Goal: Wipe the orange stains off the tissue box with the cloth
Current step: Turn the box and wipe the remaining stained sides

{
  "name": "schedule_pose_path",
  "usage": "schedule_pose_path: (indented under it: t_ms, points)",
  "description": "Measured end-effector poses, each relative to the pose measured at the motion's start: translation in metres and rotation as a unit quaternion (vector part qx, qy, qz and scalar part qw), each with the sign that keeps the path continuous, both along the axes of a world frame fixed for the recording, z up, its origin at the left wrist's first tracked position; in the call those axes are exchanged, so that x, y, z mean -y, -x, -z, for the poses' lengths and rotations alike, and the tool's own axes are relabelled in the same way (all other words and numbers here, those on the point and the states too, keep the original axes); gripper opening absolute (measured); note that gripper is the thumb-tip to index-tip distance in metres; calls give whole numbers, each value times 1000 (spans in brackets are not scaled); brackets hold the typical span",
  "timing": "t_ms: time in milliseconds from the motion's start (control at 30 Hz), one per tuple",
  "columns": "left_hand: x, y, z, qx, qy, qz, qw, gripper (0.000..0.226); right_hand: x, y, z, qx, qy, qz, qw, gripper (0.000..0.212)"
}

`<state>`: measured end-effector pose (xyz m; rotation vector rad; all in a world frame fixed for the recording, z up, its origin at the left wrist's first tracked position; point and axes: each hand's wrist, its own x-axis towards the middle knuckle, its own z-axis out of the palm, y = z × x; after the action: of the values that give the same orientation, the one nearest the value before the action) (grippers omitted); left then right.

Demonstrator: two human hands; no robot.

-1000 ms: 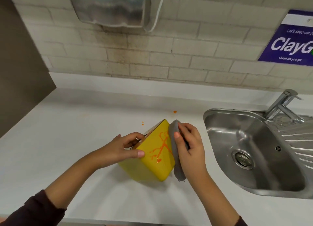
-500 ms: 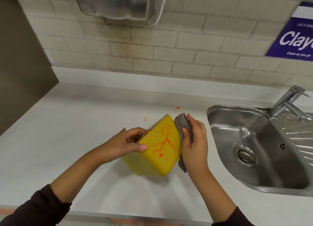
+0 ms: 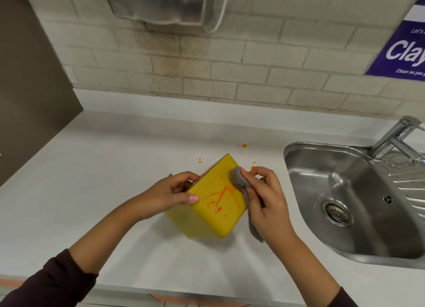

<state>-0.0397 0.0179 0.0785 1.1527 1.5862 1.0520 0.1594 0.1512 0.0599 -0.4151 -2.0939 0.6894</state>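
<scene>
A yellow tissue box [image 3: 211, 217] stands tilted on the white counter [image 3: 115, 168], one face turned up toward me. Orange stains [image 3: 220, 197] streak that face. My left hand [image 3: 171, 194] grips the box's left edge, thumb on the stained face. My right hand [image 3: 264, 198] holds a grey cloth [image 3: 239, 179] bunched against the upper right part of the stained face. The cloth's loose end hangs down past the box's right side.
Small orange drops [image 3: 244, 145] dot the counter behind the box. A steel sink [image 3: 345, 203] with a tap [image 3: 395, 136] lies to the right. A metal dispenser [image 3: 161, 3] hangs on the brick wall, and a purple sign [image 3: 402, 51] is at the right.
My right hand has moved the cloth from the box's right edge onto the top of the stained face. The upper part of the stain is now covered or gone.
</scene>
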Motion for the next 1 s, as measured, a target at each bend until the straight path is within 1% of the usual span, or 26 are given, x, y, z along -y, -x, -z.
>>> schedule_pose_path:
  t_ms: [100, 200, 267, 433, 500, 533, 633, 733, 800, 900, 1000]
  points:
    - [0, -1, 1, -4, 5, 7, 1000, 50, 2, 11, -5, -29, 72, 70, 995, 35]
    - [0, -4, 1, -20, 8, 6, 1000, 46, 10, 24, -10, -45, 113, 98, 988, 33]
    - [-1, -5, 1, -24, 8, 1, 1000, 43, 17, 27, -11, -43, 100, 86, 990, 35]
    - [-1, -8, 1, -18, 7, 1, 1000, 41, 24, 6, 0, -20, 12, 0, 1000, 35]
    - [-1, -8, 0, -11, 6, 4, 1000, 42, 15, -4, 4, -21, -4, 2, 1000, 33]
    - [0, -9, 0, -8, 5, 3, 1000, 42, 10, -5, 5, -26, 7, 22, 999, 32]
    - [-1, -9, 0, -10, 3, -6, 1000, 41, 6, 4, -1, -43, 79, 88, 992, 30]
    - [-2, -10, 4, -29, 7, -22, 999, 43, 17, 21, -7, -51, 109, 95, 988, 32]
    - [-1, -11, 6, -43, 7, -28, 999, 45, 29, 25, -6, -49, 89, 75, 992, 33]
    - [-1, -12, 3, -18, 0, -22, 1000, 44, 39, 16, 1, -37, 35, 19, 999, 34]
    - [-1, -10, -1, -6, 2, -11, 1000, 49, 28, -2, 9, -12, -25, -27, 999, 33]
